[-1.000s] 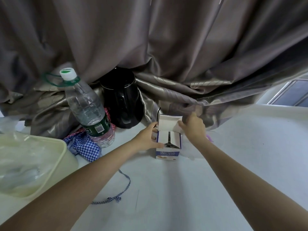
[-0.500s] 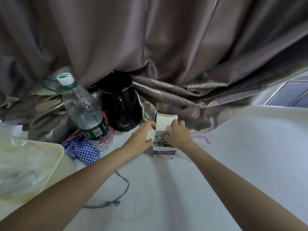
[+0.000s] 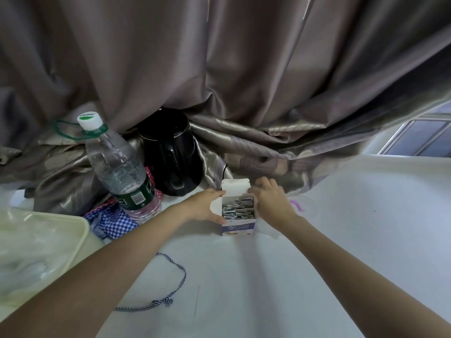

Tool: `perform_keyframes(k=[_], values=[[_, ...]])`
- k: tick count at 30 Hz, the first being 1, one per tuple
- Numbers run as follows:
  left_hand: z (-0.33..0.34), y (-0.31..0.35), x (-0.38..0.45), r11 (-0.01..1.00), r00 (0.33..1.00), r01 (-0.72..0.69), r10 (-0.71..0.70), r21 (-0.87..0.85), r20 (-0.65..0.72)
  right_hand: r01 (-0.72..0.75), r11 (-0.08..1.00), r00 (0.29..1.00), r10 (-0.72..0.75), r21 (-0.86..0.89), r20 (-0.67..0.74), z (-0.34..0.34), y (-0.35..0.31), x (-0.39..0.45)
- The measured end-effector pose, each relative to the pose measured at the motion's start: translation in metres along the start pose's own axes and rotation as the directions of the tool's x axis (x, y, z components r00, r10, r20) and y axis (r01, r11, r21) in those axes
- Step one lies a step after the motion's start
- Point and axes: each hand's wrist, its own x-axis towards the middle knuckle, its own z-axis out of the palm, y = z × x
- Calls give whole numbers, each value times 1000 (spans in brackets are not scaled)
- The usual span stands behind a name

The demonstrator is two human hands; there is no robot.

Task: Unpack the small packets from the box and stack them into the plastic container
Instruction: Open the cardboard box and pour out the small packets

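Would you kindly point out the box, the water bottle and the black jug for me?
box (image 3: 238, 229): head view, on its printed front panel.
water bottle (image 3: 117, 164): head view, on the clear body above the label.
black jug (image 3: 170, 152): head view, on the middle of its dark side.

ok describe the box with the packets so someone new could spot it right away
At the foot of the brown curtain, right of the black jug, the small white box stands between both hands. Unlike its neighbours, its top flap is up, showing packets.
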Motion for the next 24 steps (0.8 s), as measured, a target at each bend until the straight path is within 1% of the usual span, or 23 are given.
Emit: perform_keyframes(k=[1,2,3,4,5,6,8,12,15,17,20,22,24], values=[[3,2,-1,1000,1000,-13,12,-8,-26,68,997,998,-68,37,-12,-1,-3,0],[6,5,-2,1000,999,-26,25,-12,-39,145,988,989,-145,52,10,-1,-6,0],[9,7,-1,999,998,-37,36,-12,-45,216,976,974,-218,25,57,1,-10,0],[12,10,-1,999,998,-47,46,-4,-51,276,959,957,-270,-56,106,2,-13,1],[13,13,-2,998,997,-55,55,11,-59,320,931,944,-296,-176,149,3,-15,2],[13,15,-3,998,996,-60,62,32,-68,345,892,936,-303,-291,180,1,-15,4],[13,18,-5,996,994,-62,68,70,-86,374,820,925,-301,-432,230,-4,-16,8],[18,27,-7,994,988,-95,102,61,-118,400,739,913,-265,-543,312,-9,-19,10],[24,40,-2,992,982,-110,120,68,-149,441,695,892,-270,-569,361,-11,-10,8],[30,51,5,991,977,-112,123,72,-173,449,697,887,-271,-559,374,-11,3,5],[38,67,18,992,975,-115,122,45,-188,412,770,891,-230,-487,391,-12,24,0],[40,74,23,990,976,-130,138,56,-172,401,795,878,-192,-456,438,-11,34,-1],[38,77,26,986,974,-149,159,77,-159,358,847,853,-125,-393,506,-12,39,0]])
